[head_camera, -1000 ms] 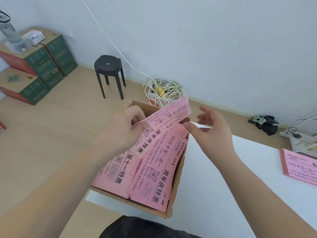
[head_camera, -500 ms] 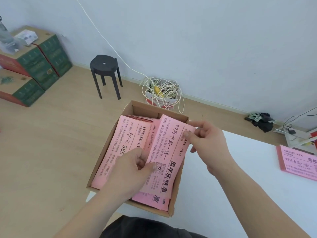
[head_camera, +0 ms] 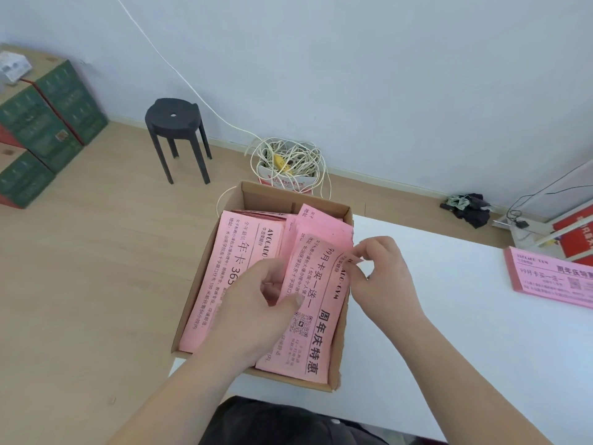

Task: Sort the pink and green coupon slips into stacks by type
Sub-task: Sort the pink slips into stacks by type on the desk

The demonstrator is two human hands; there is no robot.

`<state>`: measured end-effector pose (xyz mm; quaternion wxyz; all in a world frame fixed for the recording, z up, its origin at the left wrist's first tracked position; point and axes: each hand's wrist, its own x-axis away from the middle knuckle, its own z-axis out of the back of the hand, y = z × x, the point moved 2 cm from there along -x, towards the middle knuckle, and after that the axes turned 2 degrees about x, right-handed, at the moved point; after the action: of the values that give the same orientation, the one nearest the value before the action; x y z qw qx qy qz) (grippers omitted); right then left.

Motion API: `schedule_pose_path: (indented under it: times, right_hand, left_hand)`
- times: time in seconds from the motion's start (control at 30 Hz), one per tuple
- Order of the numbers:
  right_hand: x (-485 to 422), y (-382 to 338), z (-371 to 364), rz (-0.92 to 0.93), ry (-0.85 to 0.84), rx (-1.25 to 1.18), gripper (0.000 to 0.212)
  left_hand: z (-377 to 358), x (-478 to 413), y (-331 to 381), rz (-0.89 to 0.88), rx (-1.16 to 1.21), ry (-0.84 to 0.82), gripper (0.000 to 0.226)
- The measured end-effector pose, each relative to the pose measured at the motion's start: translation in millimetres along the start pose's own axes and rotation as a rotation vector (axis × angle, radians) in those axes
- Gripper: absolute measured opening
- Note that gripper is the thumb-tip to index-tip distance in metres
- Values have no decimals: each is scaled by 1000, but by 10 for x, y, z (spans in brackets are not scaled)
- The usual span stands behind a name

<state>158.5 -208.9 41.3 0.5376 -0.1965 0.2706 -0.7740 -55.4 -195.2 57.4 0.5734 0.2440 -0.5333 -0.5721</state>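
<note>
A cardboard box (head_camera: 276, 195) sits on the left corner of a white desk (head_camera: 449, 348), filled with pink slips (head_camera: 236, 261) printed in black and lying lengthwise. Both hands work on the top slip (head_camera: 317, 319), which lies along the right side of the box with its far end lifted and curled. The left hand (head_camera: 256, 309) grips its left edge, thumb on the printed face and fingers (head_camera: 269, 285) curled underneath. The right hand (head_camera: 382, 277) pinches the slip's right edge near the far end, fingers bent and close together. Farther right on the desk, well apart from the box, lies a neat stack (head_camera: 552, 277) of pink slips. On the wooden floor beyond stand a black stool (head_camera: 175, 123), a tub of coiled cable (head_camera: 288, 162) and green cartons (head_camera: 41, 123) against the wall.
</note>
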Motion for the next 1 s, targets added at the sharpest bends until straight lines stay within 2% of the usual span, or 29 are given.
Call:
schedule_pose_path:
  times: [0.13, 0.23, 0.33, 0.4, 0.53, 0.63, 0.7, 0.77, 0.83, 0.9, 1.0]
  right_hand:
    - [24, -30, 46, 15, 6, 2, 21]
    - [70, -108, 114, 4, -41, -52, 40]
    - [110, -122, 127, 30, -18, -141, 58]
    - [147, -95, 115, 59, 27, -144, 57]
    - [190, -59, 90, 82, 72, -156, 59]
    - [160, -75, 82, 48, 21, -136, 50]
    - [108, -114, 92, 3, -55, -86, 42]
    - [33, -164, 96, -2, -90, -51, 33]
    - [-37, -215, 83, 35, -83, 57, 27]
    - [-88, -239, 50, 65, -76, 165, 28]
    - [-119, -247, -9, 89, -93, 250, 40]
  left_hand:
    - [17, 47, 4, -71, -32, -22, 43]
    - [-30, 153, -11, -225, -147, -78, 41]
    - [-55, 226, -74, -448, -385, -84, 39]
    - [-59, 243, -120, -539, -486, -89, 40]
    - [-38, 215, -175, -571, -523, -79, 35]
    - [4, 187, -113, -477, -432, -56, 40]
    - [54, 111, -57, -245, -264, -74, 51]
    - [75, -10, -30, -80, -150, -107, 39]
    - [54, -99, -17, -67, -217, -132, 31]
    - [25, -120, -13, -55, -249, -141, 43]
    - [-10, -140, -3, -17, -114, -118, 53]
